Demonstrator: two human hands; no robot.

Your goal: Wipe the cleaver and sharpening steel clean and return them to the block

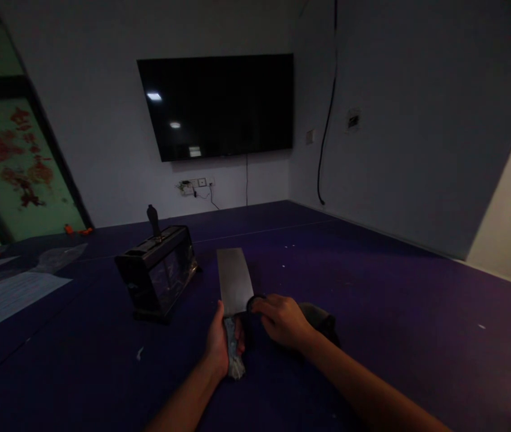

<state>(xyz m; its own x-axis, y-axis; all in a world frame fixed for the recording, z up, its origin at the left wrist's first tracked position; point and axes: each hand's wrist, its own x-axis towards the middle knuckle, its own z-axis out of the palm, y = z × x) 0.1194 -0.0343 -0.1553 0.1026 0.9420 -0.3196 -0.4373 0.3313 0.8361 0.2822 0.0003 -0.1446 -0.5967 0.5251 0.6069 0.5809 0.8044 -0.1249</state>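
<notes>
A cleaver (235, 279) with a wide, plain metal blade points away from me. My left hand (220, 345) is wrapped round its handle (233, 354), which is covered in a greyish, wrinkled wrapping. At the heel of the blade, on its right edge, my right hand (282, 318) is closed on a dark curved thing (255, 300). What kind of thing that is cannot be made out in the dim light. Left of the cleaver stands a black knife block (147, 273) with clear sides, and one dark knife handle (152, 220) sticks up from its top.
A dark bundle (322, 318) lies behind my right forearm. On the purple surface (394, 288) are small white scraps. Papers (16, 294) and clear plastic (59, 257) lie at the left, with orange items (77, 230) by the door. A television (223, 108) hangs on the wall.
</notes>
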